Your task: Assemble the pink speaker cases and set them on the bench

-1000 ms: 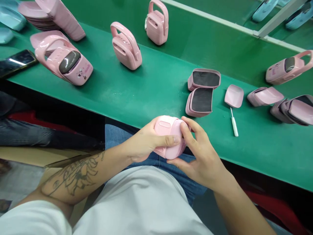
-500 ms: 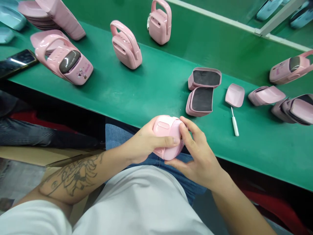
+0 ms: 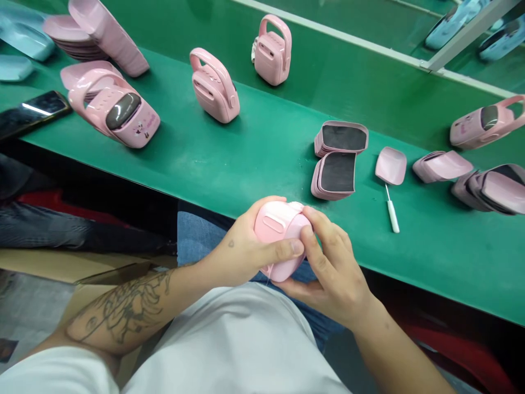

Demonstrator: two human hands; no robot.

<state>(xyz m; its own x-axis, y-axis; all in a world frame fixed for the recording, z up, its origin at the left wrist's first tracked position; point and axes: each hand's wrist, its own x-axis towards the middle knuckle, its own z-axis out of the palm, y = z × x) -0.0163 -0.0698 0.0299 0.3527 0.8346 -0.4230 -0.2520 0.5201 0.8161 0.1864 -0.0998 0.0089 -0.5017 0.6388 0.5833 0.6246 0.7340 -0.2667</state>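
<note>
A rounded pink plastic casing (image 3: 274,223) is held between both hands over my lap, just off the bench's front edge. My left hand (image 3: 254,246) wraps its left side, the thumb lying across the front. With fingertips at the top right and the thumb beneath, my right hand (image 3: 328,262) grips the other side. A seam runs between the casing's two pink parts. Beyond the hands stand two stacks of pink-rimmed pieces with dark faces, the nearer stack (image 3: 334,174) and the farther stack (image 3: 343,137).
On the green bench (image 3: 254,169) lie a white-handled screwdriver (image 3: 392,216) and a pink cover (image 3: 391,165). Pink handled units (image 3: 215,90) stand toward the back. A phone (image 3: 35,114) rests at the left edge, near blue pieces (image 3: 27,38). More pink stacks (image 3: 488,189) are at right.
The view has tilted slightly, so the bench items sit a little lower. Both hands keep their hold on the pink casing, which has turned slightly.
</note>
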